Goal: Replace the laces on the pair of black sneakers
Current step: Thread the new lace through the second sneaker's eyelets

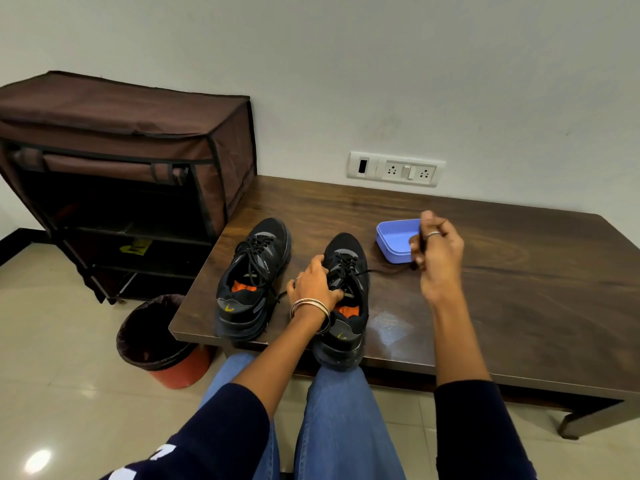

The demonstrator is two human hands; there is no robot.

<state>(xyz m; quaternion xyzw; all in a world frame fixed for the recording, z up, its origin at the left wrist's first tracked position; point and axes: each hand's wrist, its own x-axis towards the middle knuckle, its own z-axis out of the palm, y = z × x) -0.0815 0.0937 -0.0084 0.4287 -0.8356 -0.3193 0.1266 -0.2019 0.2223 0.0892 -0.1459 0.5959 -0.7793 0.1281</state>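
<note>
Two black sneakers with orange insoles stand side by side on a dark wooden table [519, 289], toes pointing away from me. The left sneaker [254, 275] is fully laced with a black lace. My left hand [317, 284] presses down on the tongue and collar of the right sneaker [346, 296]. My right hand [436, 251] is raised to the right of that shoe, pinching the end of its black lace [381, 270], which stretches out taut from the eyelets.
A blue plastic box [394, 239] sits open on the table just behind my right hand. A brown fabric shoe rack [131, 161] stands at the left. A red bin with a black liner [159, 341] is on the floor beside the table corner. A wall socket panel [396, 169] is behind.
</note>
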